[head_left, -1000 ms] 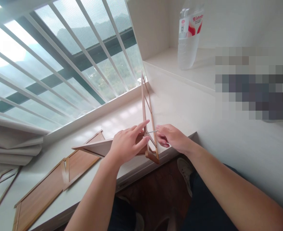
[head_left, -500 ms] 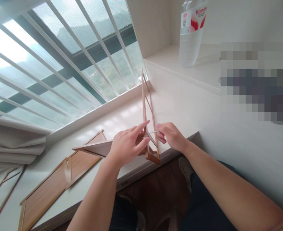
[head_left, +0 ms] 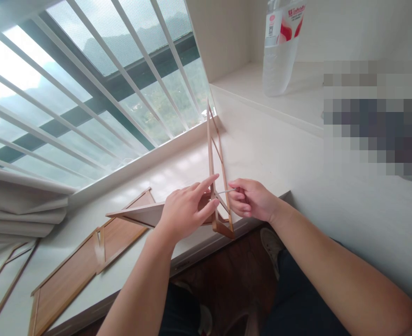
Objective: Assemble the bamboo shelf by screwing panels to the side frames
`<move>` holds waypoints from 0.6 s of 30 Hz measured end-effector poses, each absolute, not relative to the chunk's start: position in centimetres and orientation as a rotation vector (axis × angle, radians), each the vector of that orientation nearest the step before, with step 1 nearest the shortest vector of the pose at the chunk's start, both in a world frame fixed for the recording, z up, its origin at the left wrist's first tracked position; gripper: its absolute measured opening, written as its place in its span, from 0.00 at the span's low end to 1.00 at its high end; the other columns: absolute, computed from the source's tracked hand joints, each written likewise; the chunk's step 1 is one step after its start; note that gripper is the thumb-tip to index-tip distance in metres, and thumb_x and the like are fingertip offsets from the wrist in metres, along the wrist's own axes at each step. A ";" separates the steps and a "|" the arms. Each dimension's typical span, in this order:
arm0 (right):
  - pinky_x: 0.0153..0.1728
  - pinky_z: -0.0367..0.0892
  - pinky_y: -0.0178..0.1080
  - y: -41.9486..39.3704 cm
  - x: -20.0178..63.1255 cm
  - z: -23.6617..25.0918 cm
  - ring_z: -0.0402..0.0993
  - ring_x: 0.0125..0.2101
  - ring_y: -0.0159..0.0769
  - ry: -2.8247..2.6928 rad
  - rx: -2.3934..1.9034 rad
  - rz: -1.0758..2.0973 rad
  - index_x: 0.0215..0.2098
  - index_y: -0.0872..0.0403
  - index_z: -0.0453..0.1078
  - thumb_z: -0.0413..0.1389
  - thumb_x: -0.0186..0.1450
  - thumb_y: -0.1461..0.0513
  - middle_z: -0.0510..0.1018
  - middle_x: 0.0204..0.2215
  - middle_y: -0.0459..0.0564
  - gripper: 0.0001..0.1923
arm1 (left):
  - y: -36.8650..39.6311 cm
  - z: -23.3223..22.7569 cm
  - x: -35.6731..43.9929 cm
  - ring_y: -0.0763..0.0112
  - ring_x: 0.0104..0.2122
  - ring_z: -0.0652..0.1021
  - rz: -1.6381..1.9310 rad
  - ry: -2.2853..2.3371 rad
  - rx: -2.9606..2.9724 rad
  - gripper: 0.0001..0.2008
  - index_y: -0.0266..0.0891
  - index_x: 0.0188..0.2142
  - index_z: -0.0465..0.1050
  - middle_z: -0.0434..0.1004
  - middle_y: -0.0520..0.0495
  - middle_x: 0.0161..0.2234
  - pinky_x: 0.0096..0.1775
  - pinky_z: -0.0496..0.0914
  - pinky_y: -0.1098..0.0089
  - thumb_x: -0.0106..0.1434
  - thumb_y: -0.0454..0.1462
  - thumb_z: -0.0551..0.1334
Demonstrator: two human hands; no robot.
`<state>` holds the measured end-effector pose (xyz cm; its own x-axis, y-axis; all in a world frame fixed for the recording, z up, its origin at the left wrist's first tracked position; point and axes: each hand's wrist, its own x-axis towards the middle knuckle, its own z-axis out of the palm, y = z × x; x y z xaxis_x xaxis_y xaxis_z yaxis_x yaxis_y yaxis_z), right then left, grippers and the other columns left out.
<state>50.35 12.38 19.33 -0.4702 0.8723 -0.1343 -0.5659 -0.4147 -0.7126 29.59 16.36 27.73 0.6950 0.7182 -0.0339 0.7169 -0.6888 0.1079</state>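
right hand (head_left: 253, 200) curled tighter, fingers pinching thin metal tool (head_left: 224, 191); left hand (head_left: 185, 212) steadies upright frame (head_left: 216, 168).

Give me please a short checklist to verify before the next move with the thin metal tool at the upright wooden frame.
1. Left hand steadies the upright wooden frame: ok.
2. Right hand grips the thin metal tool: ok.
3. Tool tip seated in the frame's fastener: cannot tell, too small.
4. Horizontal panel meets the frame squarely: cannot tell, hidden by the left hand.
5. Frame foot rests on the sill, near its edge: ok.
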 end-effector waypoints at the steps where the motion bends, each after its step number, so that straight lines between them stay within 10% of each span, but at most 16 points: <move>1: 0.14 0.51 0.31 12.4 50.4 19.3 0.53 0.10 0.28 -0.740 -0.623 2.005 0.17 0.50 0.55 0.49 0.70 0.52 0.58 0.08 0.42 0.24 | 16.4 27.7 29.6 0.56 0.49 0.82 0.018 1.184 2.789 0.29 0.60 0.72 0.54 0.82 0.52 0.53 0.44 0.69 0.63 0.74 0.55 0.50; 18: 0.16 0.54 0.31 11.7 50.5 20.1 0.56 0.12 0.27 -0.900 -0.693 1.864 0.18 0.52 0.56 0.53 0.71 0.52 0.61 0.10 0.42 0.26 | 16.3 28.0 29.5 0.54 0.51 0.81 -0.019 1.182 2.773 0.31 0.59 0.73 0.53 0.81 0.50 0.54 0.49 0.71 0.61 0.74 0.56 0.49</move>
<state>50.50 11.74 20.07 -0.4161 0.9049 -0.0895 -0.4925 -0.3071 -0.8143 29.53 16.31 28.01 0.6936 0.7178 -0.0611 0.7193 -0.6856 0.1121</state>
